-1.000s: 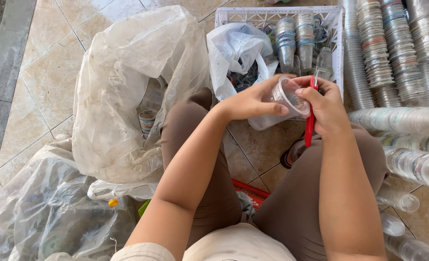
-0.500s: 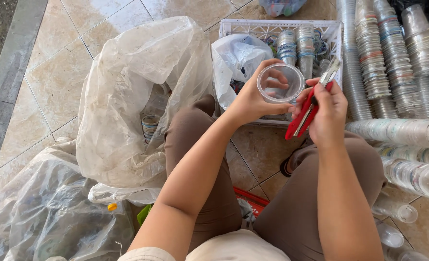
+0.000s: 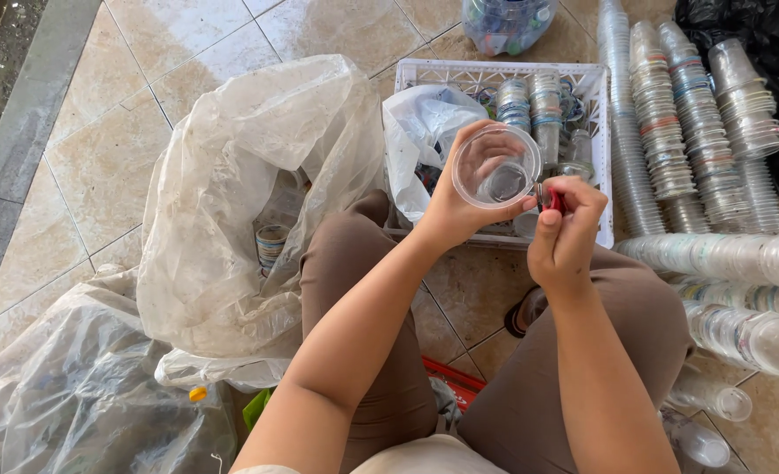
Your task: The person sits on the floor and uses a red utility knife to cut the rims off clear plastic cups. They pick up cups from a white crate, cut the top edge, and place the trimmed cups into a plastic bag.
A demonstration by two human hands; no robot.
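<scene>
My left hand (image 3: 456,205) holds a clear plastic cup (image 3: 496,167) with its open mouth turned up toward me, above the white crate (image 3: 598,158). Right beside it, my right hand (image 3: 563,230) is closed around a small red-handled cutter (image 3: 551,200), whose tip meets the cup's rim. Both hands are raised over my lap, between my knees.
A large clear bag (image 3: 240,202) holding cups stands open at my left. Another crumpled bag (image 3: 73,395) lies at lower left. The crate holds stacked cups and a white bag (image 3: 424,132). Long stacks of clear cups (image 3: 670,123) lie on the tiled floor at the right.
The cup has turned its mouth up toward me and lifted slightly. My right hand has drawn the red cutter in, so it now shows only as a small tip at the rim.
</scene>
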